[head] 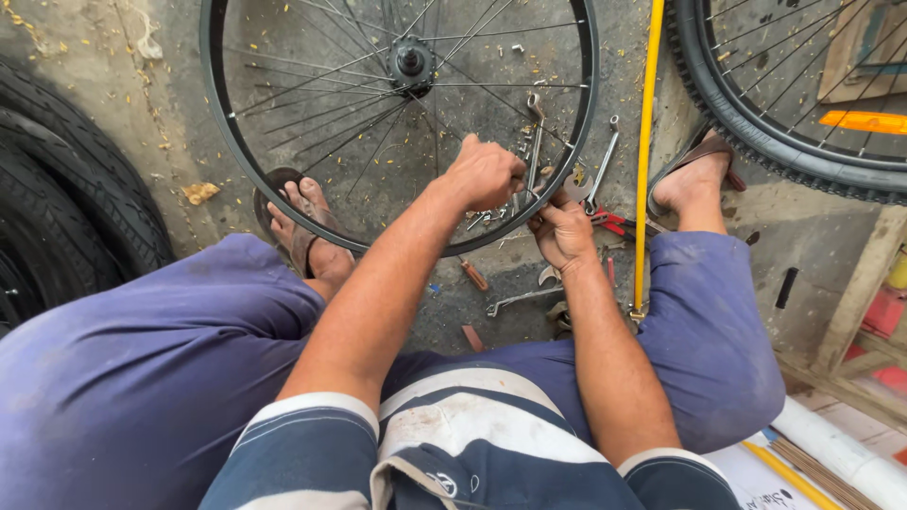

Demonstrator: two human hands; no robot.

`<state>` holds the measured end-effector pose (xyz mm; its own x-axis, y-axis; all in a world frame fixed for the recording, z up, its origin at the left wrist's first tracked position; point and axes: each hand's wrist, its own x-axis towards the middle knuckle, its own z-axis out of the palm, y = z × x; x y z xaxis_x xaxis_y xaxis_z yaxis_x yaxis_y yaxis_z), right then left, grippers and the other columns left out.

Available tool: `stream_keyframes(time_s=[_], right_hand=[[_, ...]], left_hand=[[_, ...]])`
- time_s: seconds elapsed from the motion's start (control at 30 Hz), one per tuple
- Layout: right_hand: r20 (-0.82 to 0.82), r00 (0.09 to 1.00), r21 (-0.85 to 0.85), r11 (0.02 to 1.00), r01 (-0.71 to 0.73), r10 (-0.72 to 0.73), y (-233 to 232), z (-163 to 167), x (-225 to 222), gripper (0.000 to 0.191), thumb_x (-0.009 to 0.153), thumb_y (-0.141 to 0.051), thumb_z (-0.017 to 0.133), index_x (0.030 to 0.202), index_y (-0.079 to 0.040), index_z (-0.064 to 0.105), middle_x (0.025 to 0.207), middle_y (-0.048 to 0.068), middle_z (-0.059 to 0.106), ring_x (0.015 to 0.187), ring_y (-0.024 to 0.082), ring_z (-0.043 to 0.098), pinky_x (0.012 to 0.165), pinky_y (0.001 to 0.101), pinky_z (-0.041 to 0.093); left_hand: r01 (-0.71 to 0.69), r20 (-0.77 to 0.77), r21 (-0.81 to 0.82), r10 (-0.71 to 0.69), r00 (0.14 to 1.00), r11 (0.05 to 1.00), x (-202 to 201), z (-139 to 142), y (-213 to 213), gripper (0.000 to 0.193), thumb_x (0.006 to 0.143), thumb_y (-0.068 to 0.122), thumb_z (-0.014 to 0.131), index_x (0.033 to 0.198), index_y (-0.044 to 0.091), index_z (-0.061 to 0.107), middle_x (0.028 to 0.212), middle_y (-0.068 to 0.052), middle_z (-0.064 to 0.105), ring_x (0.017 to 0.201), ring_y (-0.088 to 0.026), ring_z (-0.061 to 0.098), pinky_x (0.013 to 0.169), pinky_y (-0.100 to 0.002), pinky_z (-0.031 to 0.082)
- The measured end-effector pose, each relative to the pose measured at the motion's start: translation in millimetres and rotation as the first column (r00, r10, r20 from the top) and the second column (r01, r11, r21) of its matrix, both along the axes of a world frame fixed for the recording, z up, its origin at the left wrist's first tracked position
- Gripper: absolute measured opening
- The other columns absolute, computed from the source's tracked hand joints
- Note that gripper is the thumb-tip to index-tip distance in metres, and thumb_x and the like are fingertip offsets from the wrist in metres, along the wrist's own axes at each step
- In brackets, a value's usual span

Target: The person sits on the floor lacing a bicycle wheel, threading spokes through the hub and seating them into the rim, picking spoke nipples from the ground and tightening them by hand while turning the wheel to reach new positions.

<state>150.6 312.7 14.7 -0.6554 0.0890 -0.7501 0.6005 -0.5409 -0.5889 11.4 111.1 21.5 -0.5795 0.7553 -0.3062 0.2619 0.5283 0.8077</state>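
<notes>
Left hand (pixel 487 173): fingers curled tight into a fist at the lower right of the rim (pixel 578 142), seemingly gripping the rim and a spoke there; exactly what lies inside the fist, impossible to tell. Right hand (pixel 563 229): just below and right of the left, nearly touching it, fingers bent and closed, pressed at the rim's lower edge; whether clasping a small tool or the rim itself, not clear.

Rim: bare, black, no tyre, standing upright on the concrete between the knees, hub (pixel 412 61) near the top of view, thin spokes fanning out from it.

Counted: two wheels in view, the bare rim and a second wheel (pixel 756 142) with knobby tyre at upper right (only part of it showing). Two feet in sandals, the left (pixel 307 227) behind the rim's lower left, the right (pixel 694 179) beside the yellow bar (pixel 646 142). One yellow bar, running upright between rim and tyred wheel. At least three spanners: one (pixel 535 142) seen through the spokes above the hands, one (pixel 601 165) just right of the rim, one (pixel 520 299) flat on the ground below the hands. One pair of red-handled pliers (pixel 619 225) right of the right hand. Old tyres (pixel 66 189) stacked at far left, at least two.
</notes>
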Motion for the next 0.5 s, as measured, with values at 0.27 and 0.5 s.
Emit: stream_keyframes(time_s=[0.27,0.5], right_hand=[[-0.063,0.997,0.000,0.999,0.038,-0.038,-4,1,0,0.020,0.100,-0.010,0.070,0.120,-0.011,0.071,0.107,0.000,0.073,0.095,0.012,0.065,0.082,0.0294,0.048],[-0.104,0.994,0.026,0.999,-0.030,0.033,-6,2,1,0.023,0.102,-0.008,0.067,0.125,-0.008,0.066,0.112,0.000,0.070,0.098,0.013,0.063,0.084,0.0307,0.046]], left_hand=[[-0.046,0.100,0.138,0.032,0.994,0.989,0,11,5,0.014,0.081,0.025,0.073,0.093,0.021,0.078,0.090,-0.002,0.077,0.096,-0.024,0.069,0.085,-0.047,0.035],[0.091,-0.005,-0.025,-0.092,0.996,0.996,1,9,8,0.028,0.098,0.041,0.060,0.103,0.019,0.077,0.103,-0.004,0.075,0.109,-0.028,0.058,0.089,-0.052,0.031]])
